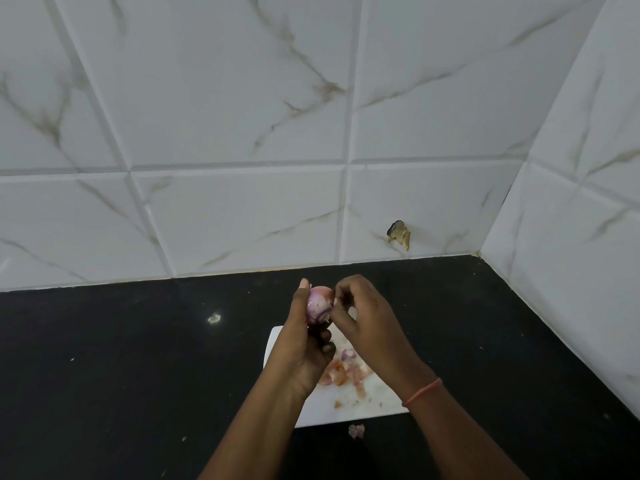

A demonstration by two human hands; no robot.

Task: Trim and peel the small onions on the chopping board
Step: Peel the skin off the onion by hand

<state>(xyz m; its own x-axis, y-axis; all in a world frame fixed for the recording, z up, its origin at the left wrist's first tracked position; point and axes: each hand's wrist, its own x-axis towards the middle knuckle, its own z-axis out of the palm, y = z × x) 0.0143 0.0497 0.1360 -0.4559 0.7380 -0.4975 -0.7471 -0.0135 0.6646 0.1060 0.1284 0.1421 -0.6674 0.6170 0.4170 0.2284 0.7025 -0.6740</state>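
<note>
Black surface under marble-look tiles, small onion up above the chopping board just below frame center, pinched in the left hand grip, right hand fingertips nipping skin; probably light, firm, slick once bare, so best held by the ends.

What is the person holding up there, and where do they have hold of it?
A small onion, raised above the chopping board. The left hand cradles its side; the right hand pinches skin at its edge.

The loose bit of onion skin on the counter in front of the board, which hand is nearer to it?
Right. The skin scrap lies nearer the right hand; the left hand, holding the onion, is farther.
</note>
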